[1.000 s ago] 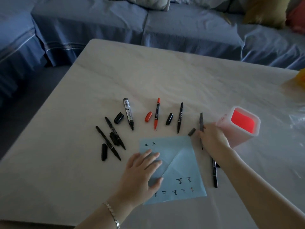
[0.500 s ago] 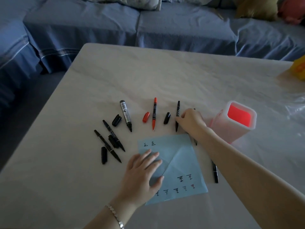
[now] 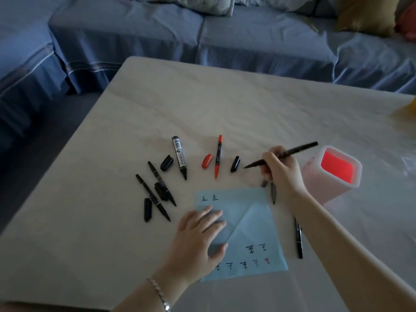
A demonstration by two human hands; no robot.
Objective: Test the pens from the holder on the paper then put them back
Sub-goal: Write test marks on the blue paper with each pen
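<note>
Black pen (image 3: 299,149) aloft; others (image 3: 218,156) uncapped around blue paper (image 3: 252,221)

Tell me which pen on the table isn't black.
The red pen, lying uncapped with its red cap just left of it; every other pen here is black.

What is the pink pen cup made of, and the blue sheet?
The pen holder looks like frosted, translucent plastic: red glows through its pale walls. The blue sheet seems thin, matte paper: it holds a crease and pen marks.
</note>
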